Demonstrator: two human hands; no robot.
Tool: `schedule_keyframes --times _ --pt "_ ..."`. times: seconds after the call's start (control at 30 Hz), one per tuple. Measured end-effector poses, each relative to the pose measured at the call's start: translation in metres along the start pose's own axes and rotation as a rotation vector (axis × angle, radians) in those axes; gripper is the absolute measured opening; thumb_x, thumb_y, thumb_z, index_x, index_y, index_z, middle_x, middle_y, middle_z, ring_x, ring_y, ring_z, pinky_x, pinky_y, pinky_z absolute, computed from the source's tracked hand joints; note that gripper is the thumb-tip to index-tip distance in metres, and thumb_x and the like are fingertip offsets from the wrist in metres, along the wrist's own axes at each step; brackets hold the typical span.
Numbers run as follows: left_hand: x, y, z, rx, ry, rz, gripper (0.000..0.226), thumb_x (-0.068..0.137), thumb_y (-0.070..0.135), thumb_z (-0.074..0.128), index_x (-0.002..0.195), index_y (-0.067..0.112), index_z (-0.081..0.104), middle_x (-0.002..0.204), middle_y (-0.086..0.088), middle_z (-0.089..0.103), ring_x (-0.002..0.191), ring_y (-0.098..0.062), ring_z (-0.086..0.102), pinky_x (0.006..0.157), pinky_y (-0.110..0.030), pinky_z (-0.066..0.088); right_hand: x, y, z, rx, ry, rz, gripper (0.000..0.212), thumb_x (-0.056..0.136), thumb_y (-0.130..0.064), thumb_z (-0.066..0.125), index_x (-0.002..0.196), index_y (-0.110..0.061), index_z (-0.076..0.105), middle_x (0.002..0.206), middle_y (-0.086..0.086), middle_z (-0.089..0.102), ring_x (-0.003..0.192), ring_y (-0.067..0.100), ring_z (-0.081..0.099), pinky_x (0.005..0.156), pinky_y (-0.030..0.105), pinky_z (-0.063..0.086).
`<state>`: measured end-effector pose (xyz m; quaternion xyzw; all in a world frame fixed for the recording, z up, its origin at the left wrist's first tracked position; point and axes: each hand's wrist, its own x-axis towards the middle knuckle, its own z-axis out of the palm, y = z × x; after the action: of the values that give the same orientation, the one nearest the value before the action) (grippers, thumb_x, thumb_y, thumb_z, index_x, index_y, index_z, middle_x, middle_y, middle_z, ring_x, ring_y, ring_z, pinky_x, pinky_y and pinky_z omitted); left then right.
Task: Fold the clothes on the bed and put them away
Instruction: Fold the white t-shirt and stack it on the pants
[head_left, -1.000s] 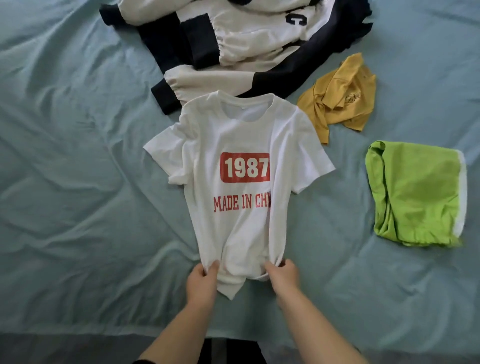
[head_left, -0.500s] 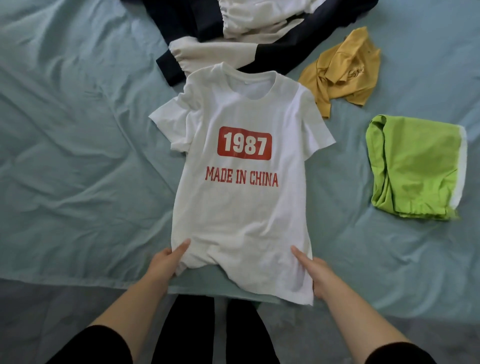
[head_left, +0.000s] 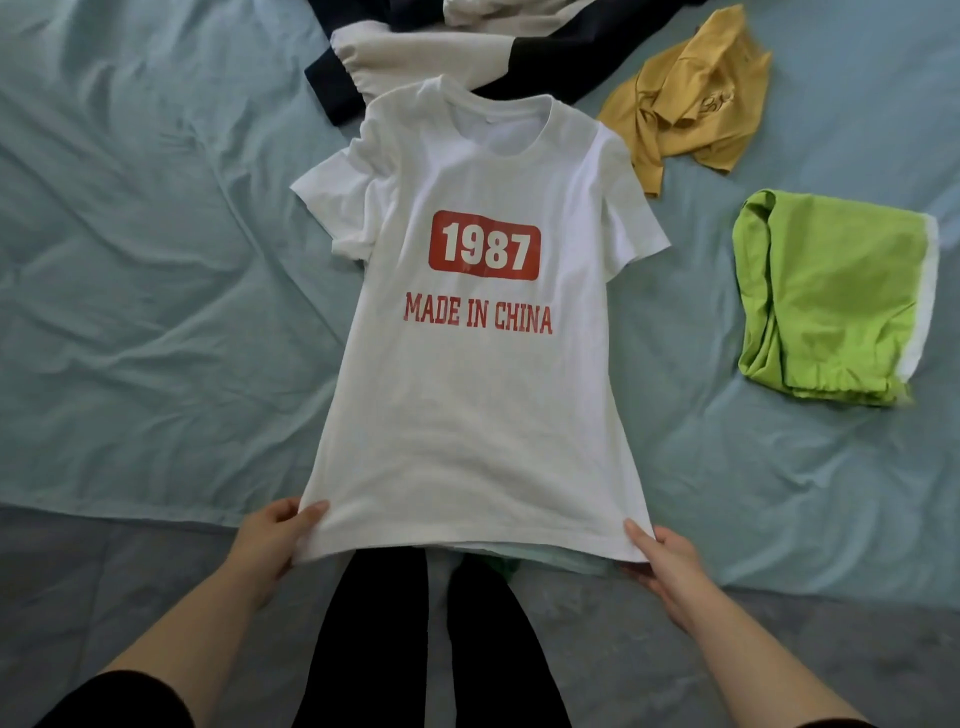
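Bed (head_left: 130, 312), near edge: soft, light T-shirt (head_left: 483, 415); left hand (head_left: 270, 540) and right hand (head_left: 667, 561) pinch its hem corners.

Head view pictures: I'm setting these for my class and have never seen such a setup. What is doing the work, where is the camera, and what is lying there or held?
There is no machine here. A person works with bare hands, and the single camera sits on their head, looking forward and down. So the left grip and right grip are that person's own hands. Each pinches a bottom corner of a white T-shirt, printed 1987, which is spread face up on the blue-green bed sheet with its hem reaching over the bed's near edge. Beyond it lie a dark and cream jacket and a crumpled yellow garment. To the right lies a bright green garment.
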<state>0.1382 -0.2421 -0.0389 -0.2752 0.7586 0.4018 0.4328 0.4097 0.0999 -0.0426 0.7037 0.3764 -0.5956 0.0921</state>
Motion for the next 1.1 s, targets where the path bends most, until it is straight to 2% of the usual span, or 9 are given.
schedule_keyframes --times 0.27,0.4,0.5,0.57,0.63,0.7,0.83,0.97,1.1 --pt "-0.004 -0.017 -0.006 0.242 0.067 0.072 0.010 0.083 0.011 0.073 0.085 0.003 0.069 0.082 -0.016 0.068 0.077 -0.025 0.058 0.071 -0.035 0.043 -0.001 0.024 -0.024 -0.417 0.017 -0.077 0.012 0.092 -0.017 0.063 0.084 -0.007 0.064 0.089 0.015 0.067 0.077 0.027 0.062 0.064 0.033 0.052" --pt "-0.011 0.000 0.009 0.243 0.127 0.152 0.028 0.081 0.020 0.077 0.100 0.005 0.063 0.093 -0.012 0.066 0.086 -0.025 0.060 0.079 -0.035 0.045 -0.012 0.015 -0.013 -0.865 0.340 -0.476 0.025 0.077 -0.024 0.078 0.078 -0.010 0.058 0.084 0.011 0.061 0.076 0.030 0.056 0.070 0.040 0.046" --pt "-0.004 0.024 0.028 0.287 0.206 0.209 0.042 0.081 0.033 0.076 0.109 0.005 0.061 0.099 -0.008 0.063 0.092 -0.025 0.060 0.083 -0.036 0.046 -0.023 -0.005 0.035 -1.026 0.368 -0.918 0.043 0.073 -0.025 0.081 0.108 -0.007 0.063 0.112 0.015 0.062 0.101 0.037 0.060 0.084 0.044 0.047" --pt "0.005 0.036 0.039 0.265 0.232 0.243 0.041 0.086 0.036 0.070 0.109 0.002 0.063 0.099 -0.009 0.063 0.091 -0.024 0.059 0.079 -0.032 0.043 -0.022 -0.019 0.077 -1.182 0.158 -1.049 0.067 0.088 -0.038 0.063 0.146 -0.018 0.037 0.155 0.006 0.030 0.142 0.026 0.030 0.113 0.044 0.022" --pt "0.016 0.041 0.044 0.166 0.261 0.256 0.036 0.093 0.032 0.061 0.106 -0.001 0.065 0.095 -0.010 0.062 0.087 -0.020 0.054 0.075 -0.028 0.038 -0.015 -0.020 0.105 -1.403 -0.032 -1.070 0.075 0.097 -0.052 0.035 0.150 -0.035 -0.014 0.157 -0.007 -0.026 0.145 0.014 -0.023 0.115 0.036 -0.019" --pt "0.024 0.038 0.041 0.097 0.275 0.227 0.033 0.098 0.025 0.055 0.106 -0.005 0.065 0.092 -0.012 0.058 0.085 -0.019 0.049 0.073 -0.028 0.035 -0.009 -0.009 0.111 -1.622 -0.143 -1.019 0.075 0.096 -0.059 0.024 0.138 -0.040 -0.035 0.146 -0.006 -0.045 0.136 0.017 -0.041 0.111 0.041 -0.028" --pt "0.026 0.030 0.026 -0.063 0.164 0.091 0.030 0.097 0.022 0.056 0.095 -0.006 0.065 0.082 -0.016 0.056 0.074 -0.022 0.048 0.067 -0.033 0.038 -0.010 -0.002 0.103 -1.794 -0.201 -0.905 0.077 0.093 -0.065 0.021 0.133 -0.038 -0.039 0.143 -0.002 -0.049 0.132 0.024 -0.044 0.113 0.047 -0.021" --pt "0.021 0.057 0.027 -0.270 -0.031 -0.074 0.035 0.101 0.029 0.046 0.076 0.008 0.058 0.051 -0.001 0.063 0.042 -0.011 0.057 0.045 -0.017 0.046 -0.033 -0.013 0.123 -1.692 -0.141 -0.938 0.069 0.095 -0.062 0.017 0.146 -0.036 -0.022 0.150 -0.004 -0.036 0.137 0.018 -0.035 0.111 0.042 -0.025" --pt "0.032 0.109 0.039 -0.353 -0.202 -0.057 0.030 0.102 0.019 0.042 0.082 0.010 0.062 0.059 0.001 0.070 0.053 -0.011 0.065 0.050 -0.021 0.052 -0.047 -0.036 0.182 -1.606 -0.120 -1.039 0.064 0.098 -0.058 0.013 0.146 -0.035 -0.023 0.155 -0.009 -0.028 0.139 0.010 -0.031 0.112 0.037 -0.022"
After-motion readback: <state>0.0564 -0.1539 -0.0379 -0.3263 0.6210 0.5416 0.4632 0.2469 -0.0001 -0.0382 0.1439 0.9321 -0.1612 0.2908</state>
